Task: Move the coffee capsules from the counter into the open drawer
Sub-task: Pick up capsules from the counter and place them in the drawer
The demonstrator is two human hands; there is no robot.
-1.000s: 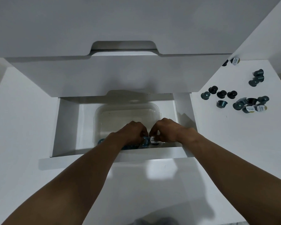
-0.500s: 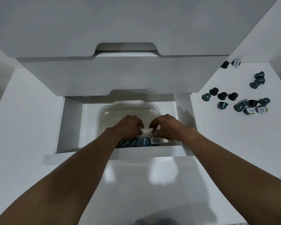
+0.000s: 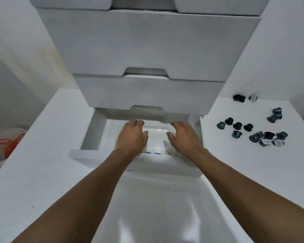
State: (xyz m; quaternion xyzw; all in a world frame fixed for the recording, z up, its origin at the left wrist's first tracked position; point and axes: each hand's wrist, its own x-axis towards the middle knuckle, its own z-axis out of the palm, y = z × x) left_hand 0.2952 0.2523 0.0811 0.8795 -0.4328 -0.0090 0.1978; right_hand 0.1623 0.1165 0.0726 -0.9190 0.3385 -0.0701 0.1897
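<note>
The open white drawer [image 3: 93, 135] holds a clear plastic tub [image 3: 158, 135]. A few dark teal capsules [image 3: 152, 153] show at the tub's near edge, partly hidden by the drawer front. My left hand [image 3: 132, 136] and my right hand [image 3: 183, 135] hover over the tub, fingers relaxed and spread, holding nothing. Several dark capsules [image 3: 249, 132] lie loose on the white counter [image 3: 235, 163] to the right of the drawer, some on their sides with labelled lids showing.
Two closed white drawers [image 3: 147, 92] stack above the open one. A white glossy surface [image 3: 156, 207] lies below the drawer front. A translucent bag with a red tie [image 3: 7, 142] sits low at the left.
Both hands have let go of the capsules in the tub, lifted and spread apart. The camera has tilted up, showing more of the drawer stack.
</note>
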